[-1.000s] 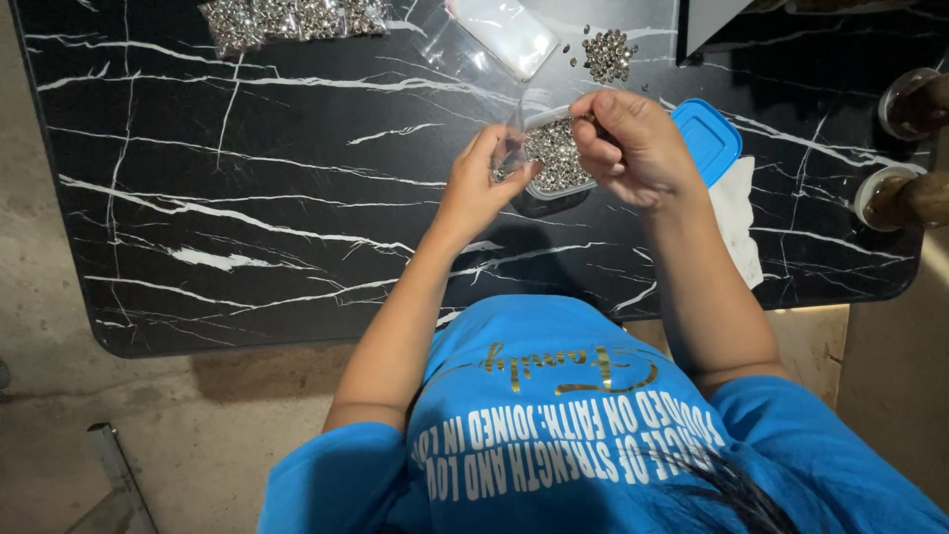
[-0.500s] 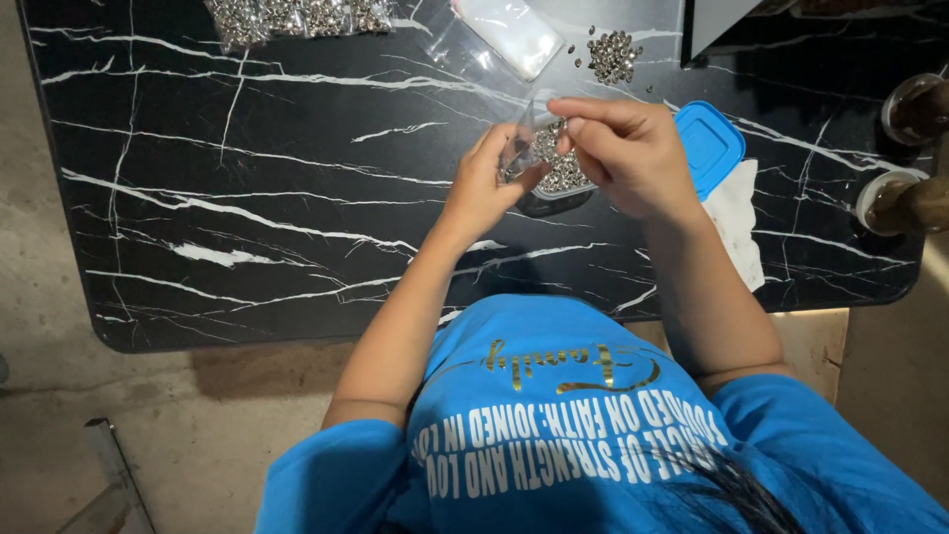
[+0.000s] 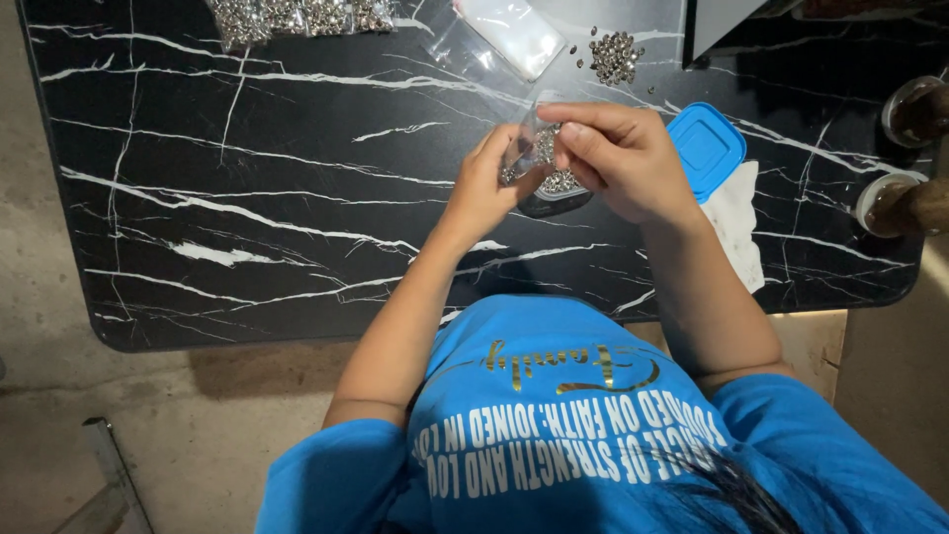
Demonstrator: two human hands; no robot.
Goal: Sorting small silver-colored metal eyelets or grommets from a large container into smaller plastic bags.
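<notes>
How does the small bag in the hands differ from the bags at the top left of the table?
The small clear bag is held up between the left hand and right hand; the row of bags lies flat on the black marble table, untouched. The held one is single; those lie side by side. Both hold small silver pieces.

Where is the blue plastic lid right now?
In the head view, the blue plastic lid lies on the black marble table, just right of the right hand, beside a white cloth.

We see a bright blue short-sleeved T-shirt (image 3: 554,435) (gold script and white block lettering on the chest), bare forearms, no rings or watch visible on either hand.
</notes>
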